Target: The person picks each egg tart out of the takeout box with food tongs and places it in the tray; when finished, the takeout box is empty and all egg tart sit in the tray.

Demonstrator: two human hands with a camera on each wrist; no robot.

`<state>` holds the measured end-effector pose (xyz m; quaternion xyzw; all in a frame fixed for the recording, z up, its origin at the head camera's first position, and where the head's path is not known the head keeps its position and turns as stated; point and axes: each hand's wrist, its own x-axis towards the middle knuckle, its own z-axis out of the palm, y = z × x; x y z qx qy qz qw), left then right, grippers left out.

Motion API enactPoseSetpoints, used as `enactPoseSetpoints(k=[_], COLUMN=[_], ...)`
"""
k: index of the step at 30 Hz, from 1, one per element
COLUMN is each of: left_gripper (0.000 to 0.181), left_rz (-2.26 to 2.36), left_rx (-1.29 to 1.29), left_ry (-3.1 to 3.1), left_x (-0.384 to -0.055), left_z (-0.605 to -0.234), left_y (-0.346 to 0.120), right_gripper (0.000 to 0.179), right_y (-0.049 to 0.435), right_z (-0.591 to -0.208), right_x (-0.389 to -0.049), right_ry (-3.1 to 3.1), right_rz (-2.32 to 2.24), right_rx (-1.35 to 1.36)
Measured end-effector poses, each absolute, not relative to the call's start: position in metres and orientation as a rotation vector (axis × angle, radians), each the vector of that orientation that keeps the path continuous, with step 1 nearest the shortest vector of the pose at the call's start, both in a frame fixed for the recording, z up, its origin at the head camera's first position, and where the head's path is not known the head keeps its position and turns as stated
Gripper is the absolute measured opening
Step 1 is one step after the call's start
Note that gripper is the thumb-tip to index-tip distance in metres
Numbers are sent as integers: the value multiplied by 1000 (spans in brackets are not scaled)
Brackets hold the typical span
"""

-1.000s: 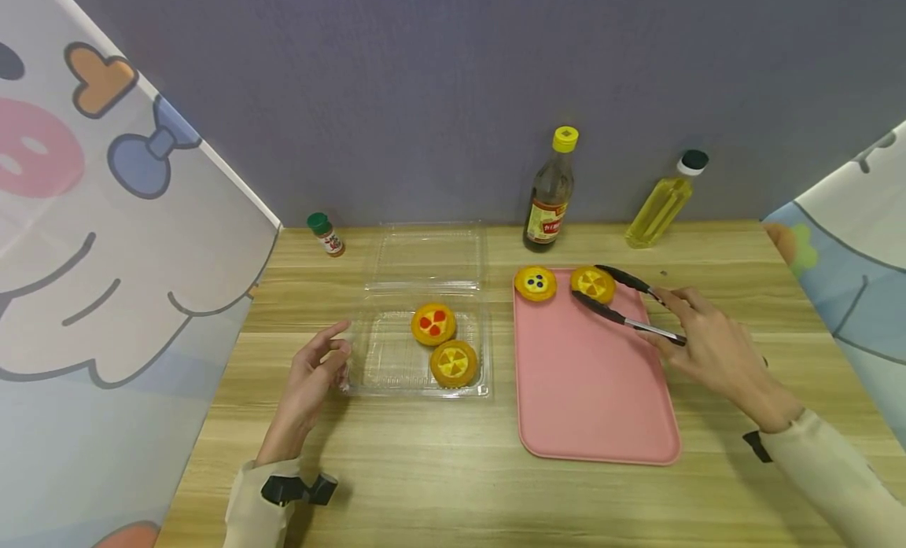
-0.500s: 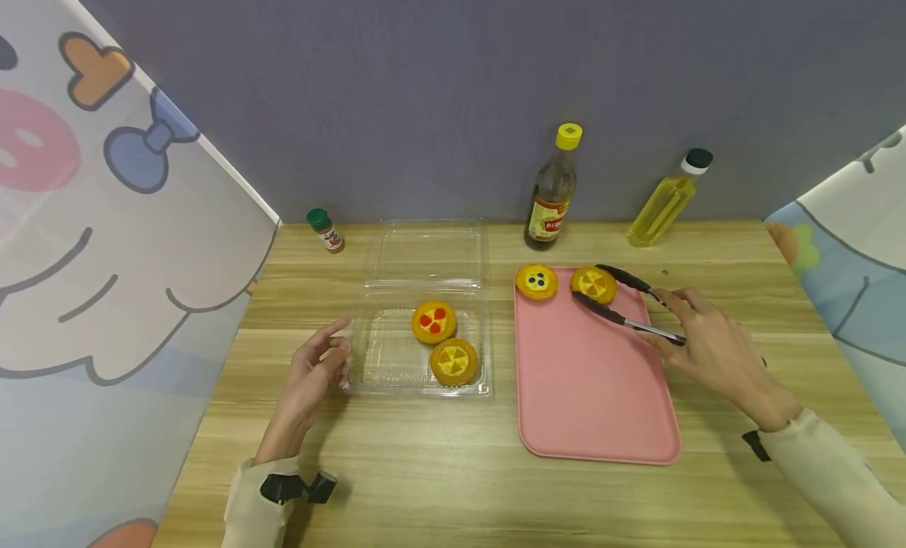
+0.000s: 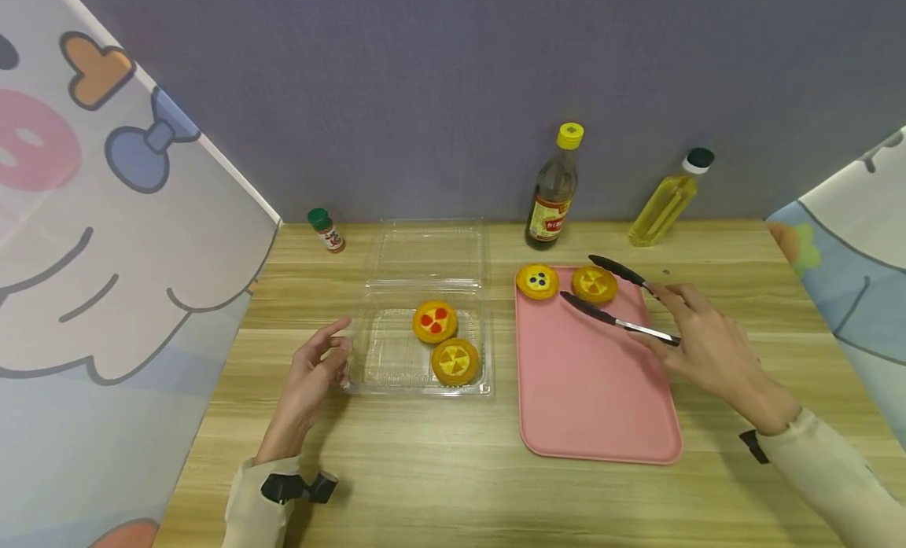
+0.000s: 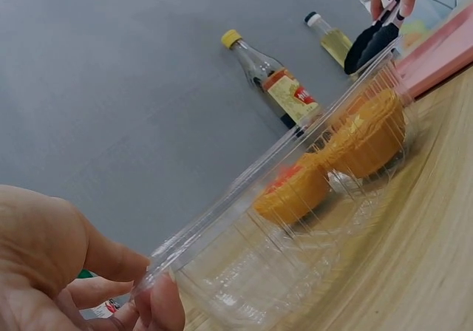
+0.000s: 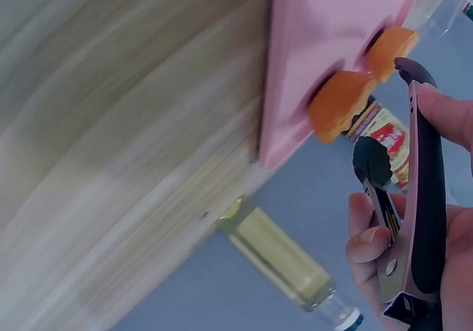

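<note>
My right hand (image 3: 711,347) grips black-tipped metal tongs (image 3: 640,328) over the far right of the pink tray (image 3: 594,391). The tong tips are spread on either side of an egg tart with yellow wedges (image 3: 594,285), with gaps showing beside it. A blueberry-dotted tart (image 3: 537,282) sits left of that one. At the clear plastic box (image 4: 244,272), my left hand (image 4: 66,264) pinches the near left rim between thumb and fingers. Inside the box, on its right, are a red-topped tart (image 3: 435,322) and another yellow-wedge tart (image 3: 455,362).
The box's clear lid (image 3: 428,253) lies folded back toward the wall. Along the back stand a green-capped spice jar (image 3: 327,232), a dark sauce bottle with yellow cap (image 3: 550,194) and an oil bottle (image 3: 663,210). Wood tabletop (image 3: 425,469) extends in front.
The tong tips have spread wider, coming away from the yellow-wedge tart on the tray. My right hand has shifted very slightly; the left hand keeps its place on the box.
</note>
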<state>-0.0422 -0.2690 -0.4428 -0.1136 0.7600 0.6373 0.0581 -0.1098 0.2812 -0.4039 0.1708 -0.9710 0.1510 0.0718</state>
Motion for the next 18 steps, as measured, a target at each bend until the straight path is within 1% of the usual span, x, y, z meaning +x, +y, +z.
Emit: enactPoseSetpoints(k=[18], left_gripper=[47], left_rz=[1940], left_rx=[-355], left_ry=[2300], left_x=[-41], left_z=[-444], left_y=[-268], right_gripper=[84], right_y=[239], right_z=[-398], right_x=[-104], right_ry=[-2818], right_rz=[473], right_rx=[702])
